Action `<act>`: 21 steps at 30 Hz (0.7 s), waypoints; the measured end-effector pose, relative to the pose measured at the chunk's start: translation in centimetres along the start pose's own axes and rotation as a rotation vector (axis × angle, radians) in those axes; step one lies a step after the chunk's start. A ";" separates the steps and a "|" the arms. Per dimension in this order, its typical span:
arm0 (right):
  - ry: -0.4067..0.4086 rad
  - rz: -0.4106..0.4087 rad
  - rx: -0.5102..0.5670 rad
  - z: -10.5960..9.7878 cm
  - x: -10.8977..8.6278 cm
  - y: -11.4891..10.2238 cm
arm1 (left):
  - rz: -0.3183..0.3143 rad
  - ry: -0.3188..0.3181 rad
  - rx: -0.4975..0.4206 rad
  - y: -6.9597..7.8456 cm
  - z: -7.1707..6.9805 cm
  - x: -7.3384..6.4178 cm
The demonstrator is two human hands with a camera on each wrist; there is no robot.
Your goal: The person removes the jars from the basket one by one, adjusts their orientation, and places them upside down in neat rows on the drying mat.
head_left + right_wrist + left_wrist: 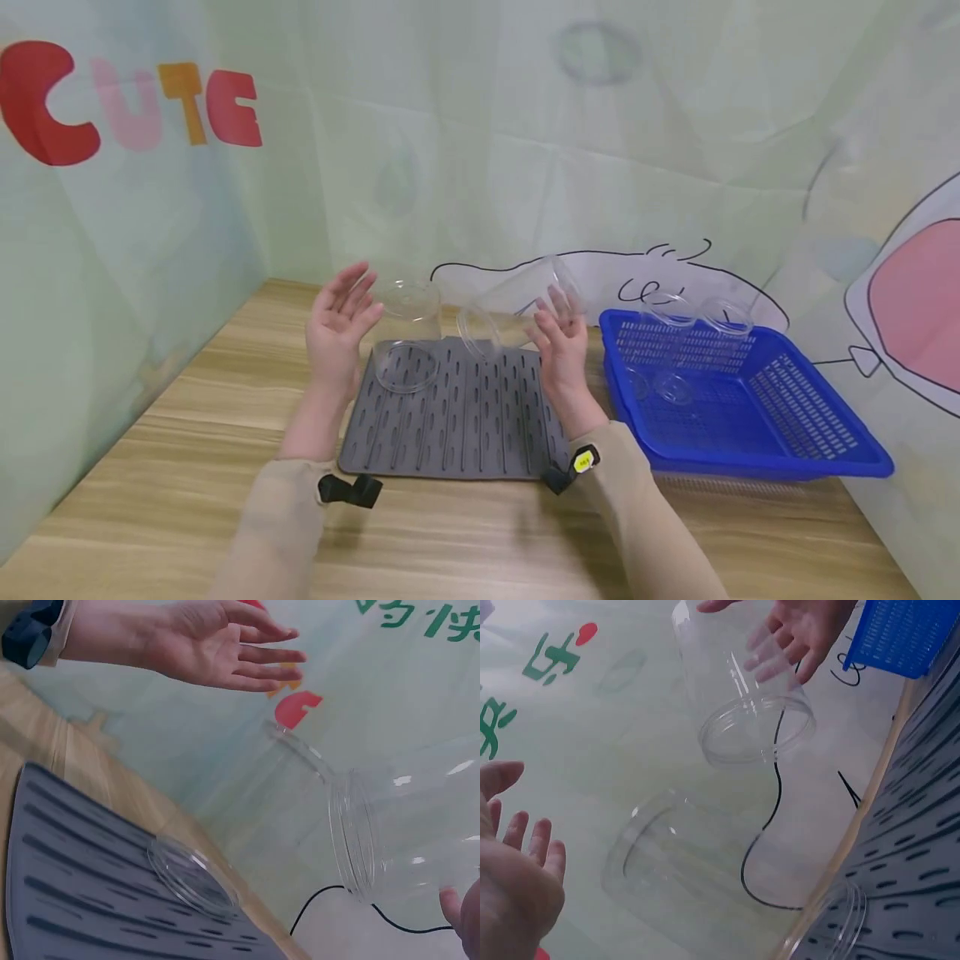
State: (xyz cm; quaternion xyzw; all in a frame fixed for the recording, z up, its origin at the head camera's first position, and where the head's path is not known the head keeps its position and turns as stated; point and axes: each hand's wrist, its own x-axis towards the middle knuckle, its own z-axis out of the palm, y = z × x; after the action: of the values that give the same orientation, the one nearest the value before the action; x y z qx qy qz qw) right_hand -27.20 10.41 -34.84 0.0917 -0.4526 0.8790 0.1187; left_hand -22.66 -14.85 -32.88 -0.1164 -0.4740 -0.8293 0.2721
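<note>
Currently a clear jar (517, 310) is held aslant near the middle of the frame, above the far right part of a gray ribbed mat (480, 454), its rimmed mouth tipped toward the lower left and its base toward the upper right. The right hand (561, 348) grips it near the base, thumb on one side and fingers on the other. Just left of it, a second clear jar (407, 333) stands upside down on the mat's upper left, rim against the ribs. The left hand (339, 323) is just beside that second jar, apart from it, palm bared and fingers loosely extended, with nothing in its grasp. At the right of the frame, a blue basket (780, 467) contains two more clear jars (670, 310) side by side at its left end. Mat and basket are on a wood-grain bench (202, 446). Behind, a pale printed curtain (450, 158) fills the top, with colored letters (52, 108) reading "CUTE" at upper left.
</note>
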 end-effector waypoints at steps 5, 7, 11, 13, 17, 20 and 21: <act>0.008 -0.021 -0.137 -0.3 0.5 0.8 | -0.145 0.116 0.091 -0.9 -2.3 0.8; 0.011 -0.020 -0.202 -0.3 0.7 1.1 | -0.204 0.136 0.131 -1.3 -3.0 0.9; 0.003 -0.022 -0.311 -0.4 1.0 1.8 | -0.314 0.160 0.198 -2.1 -4.5 1.1; -0.005 -0.026 -0.349 -0.3 1.1 2.1 | -0.359 0.169 0.221 -2.7 -5.2 1.1; -0.022 -0.039 -0.419 -0.4 1.3 2.8 | -0.427 0.186 0.251 -3.7 -6.5 1.1; -0.045 -0.022 -0.469 -0.3 1.3 3.2 | -0.473 0.182 0.276 -4.5 -7.2 0.9; -0.055 -0.013 -0.482 -0.3 1.3 3.4 | -0.488 0.176 0.287 -4.8 -7.5 0.8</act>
State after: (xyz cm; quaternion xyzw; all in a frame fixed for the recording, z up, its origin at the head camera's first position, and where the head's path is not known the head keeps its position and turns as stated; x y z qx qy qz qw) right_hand -29.48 8.90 -37.26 0.0875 -0.6516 0.7421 0.1304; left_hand -25.54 -19.57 -39.84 0.1133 -0.5749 -0.8016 0.1184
